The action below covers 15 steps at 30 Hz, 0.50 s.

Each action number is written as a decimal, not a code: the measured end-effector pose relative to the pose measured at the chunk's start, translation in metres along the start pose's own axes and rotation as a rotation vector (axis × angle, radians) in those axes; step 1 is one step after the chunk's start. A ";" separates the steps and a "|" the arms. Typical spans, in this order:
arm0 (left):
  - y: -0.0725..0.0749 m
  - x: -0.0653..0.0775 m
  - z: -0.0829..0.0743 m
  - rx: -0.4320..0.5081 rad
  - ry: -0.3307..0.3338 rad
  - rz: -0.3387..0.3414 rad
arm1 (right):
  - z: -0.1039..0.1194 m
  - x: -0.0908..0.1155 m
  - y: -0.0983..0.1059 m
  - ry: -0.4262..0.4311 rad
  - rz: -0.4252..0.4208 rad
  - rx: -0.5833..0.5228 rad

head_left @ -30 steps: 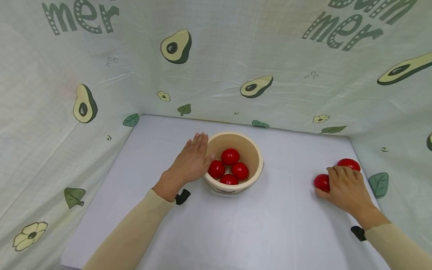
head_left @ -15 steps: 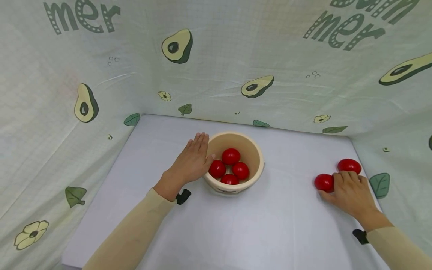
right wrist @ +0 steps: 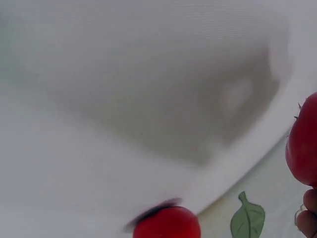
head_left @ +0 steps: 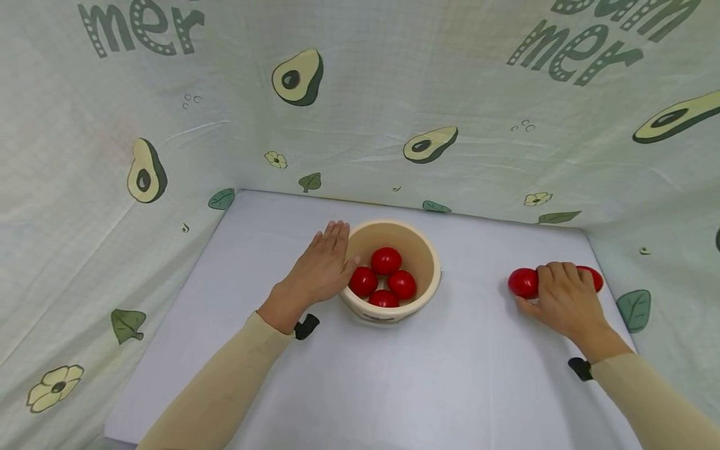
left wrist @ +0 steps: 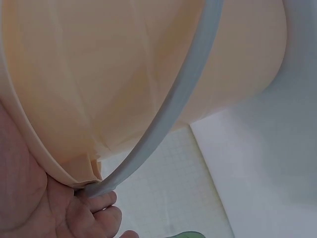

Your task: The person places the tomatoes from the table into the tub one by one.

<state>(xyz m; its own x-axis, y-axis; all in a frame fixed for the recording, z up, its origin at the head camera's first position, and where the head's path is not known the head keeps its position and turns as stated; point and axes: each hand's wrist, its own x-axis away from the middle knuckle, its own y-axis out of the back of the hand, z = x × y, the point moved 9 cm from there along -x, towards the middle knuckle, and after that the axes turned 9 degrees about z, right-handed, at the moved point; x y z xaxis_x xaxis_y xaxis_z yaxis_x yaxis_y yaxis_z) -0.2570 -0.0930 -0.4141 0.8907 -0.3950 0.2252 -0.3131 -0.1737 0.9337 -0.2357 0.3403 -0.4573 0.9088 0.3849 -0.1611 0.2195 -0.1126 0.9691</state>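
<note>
A cream bucket (head_left: 432, 275) with a grey handle (left wrist: 173, 101) stands on the table, several red tomatoes (head_left: 385, 260) inside. My left hand (head_left: 317, 272) rests against the bucket's left rim, its fingers straight and close together, the thumb over the edge. In the left wrist view, the palm touches the rim beside the handle's joint. At the right, my right hand (head_left: 569, 303) grips a tomato (head_left: 523, 283); fingertips (right wrist: 310, 201) show against it in the right wrist view. Another tomato (head_left: 592, 277) lies on the table, partly hidden behind that hand.
The white table (head_left: 450, 387) ends at a back edge against a hanging cloth (head_left: 360, 94) printed with avocados, leaves and flowers. The cloth also rises along the left and right sides. Dark wrist straps (head_left: 306, 326) show at both sleeves.
My right hand has moved left and farther from me with the gripped tomato, covering part of the tomato behind it. My left hand and the bucket have stayed in place.
</note>
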 end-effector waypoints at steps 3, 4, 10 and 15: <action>0.000 0.000 0.000 -0.007 0.002 -0.001 | 0.008 -0.012 0.007 0.005 0.002 0.012; 0.000 0.000 0.000 -0.009 0.004 0.000 | 0.011 -0.017 0.009 0.007 -0.001 0.014; 0.002 0.001 -0.001 -0.013 -0.003 -0.012 | 0.032 -0.040 0.027 0.050 -0.057 0.025; 0.002 0.001 -0.001 -0.019 0.001 -0.011 | 0.053 -0.061 0.052 0.106 -0.146 0.016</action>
<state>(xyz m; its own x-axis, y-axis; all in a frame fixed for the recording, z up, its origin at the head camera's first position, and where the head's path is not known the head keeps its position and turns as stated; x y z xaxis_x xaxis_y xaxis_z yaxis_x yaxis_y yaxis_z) -0.2564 -0.0925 -0.4118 0.8942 -0.3925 0.2156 -0.2975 -0.1610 0.9410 -0.2609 0.2621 -0.4072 0.8245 0.4928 -0.2782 0.3526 -0.0628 0.9337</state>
